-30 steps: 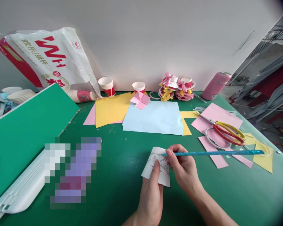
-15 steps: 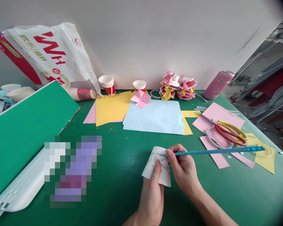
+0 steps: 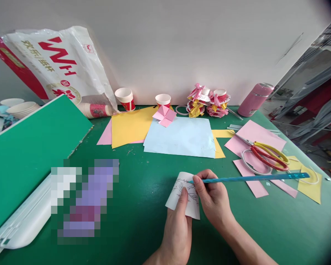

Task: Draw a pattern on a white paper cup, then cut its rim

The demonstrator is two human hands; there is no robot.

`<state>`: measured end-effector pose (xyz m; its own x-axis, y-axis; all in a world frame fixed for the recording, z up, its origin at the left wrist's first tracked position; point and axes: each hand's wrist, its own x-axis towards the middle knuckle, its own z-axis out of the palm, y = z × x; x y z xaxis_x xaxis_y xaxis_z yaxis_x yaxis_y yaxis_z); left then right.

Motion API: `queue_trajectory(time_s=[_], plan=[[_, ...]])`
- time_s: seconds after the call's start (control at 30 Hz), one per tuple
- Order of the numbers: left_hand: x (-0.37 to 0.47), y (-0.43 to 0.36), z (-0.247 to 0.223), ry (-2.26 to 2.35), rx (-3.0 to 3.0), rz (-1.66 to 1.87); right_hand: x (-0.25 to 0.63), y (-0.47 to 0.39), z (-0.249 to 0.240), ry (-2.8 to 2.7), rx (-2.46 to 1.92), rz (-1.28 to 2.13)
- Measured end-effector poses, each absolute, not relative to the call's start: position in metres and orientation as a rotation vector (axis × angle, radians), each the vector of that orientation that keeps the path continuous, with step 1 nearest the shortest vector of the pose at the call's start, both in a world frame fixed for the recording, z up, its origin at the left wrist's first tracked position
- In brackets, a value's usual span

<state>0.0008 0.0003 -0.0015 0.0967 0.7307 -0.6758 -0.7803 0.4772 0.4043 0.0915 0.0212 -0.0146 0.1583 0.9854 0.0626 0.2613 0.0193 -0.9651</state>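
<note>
Low in the middle, my left hand (image 3: 179, 224) grips a fan-shaped piece of white paper (image 3: 191, 211), thumb on the front and fingers behind. Dark lines like thin branches and leaves are drawn across it. My right hand (image 3: 215, 198) is closed on a long, slim blue pen (image 3: 253, 178), whose tip meets the upper part of the paper. The pen's far end reaches out to the right, over the cut paper. What the fingers behind the paper do is hidden.
Scissors (image 3: 270, 156) lie on pink paper (image 3: 253, 134) at right. Behind are blue paper (image 3: 179, 138), yellow paper (image 3: 131, 127), a folded pink paper (image 3: 164, 115), paper cups (image 3: 125, 100), decorated cups (image 3: 200, 101) and a pink flask (image 3: 255, 99). A green board (image 3: 35, 147) leans at left.
Almost nothing differs. The pen has shifted very slightly at the paper, its far end a touch lower; the paper stays in place.
</note>
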Motion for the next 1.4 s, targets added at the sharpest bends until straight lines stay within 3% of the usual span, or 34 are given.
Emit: queue_trajectory(time_s=[1.4], plan=[[0.0008,-0.0002,-0.0024,0.974,-0.070,1.110,0.0932,0.0208,-0.0191,-1.271,-1.433,0.919]])
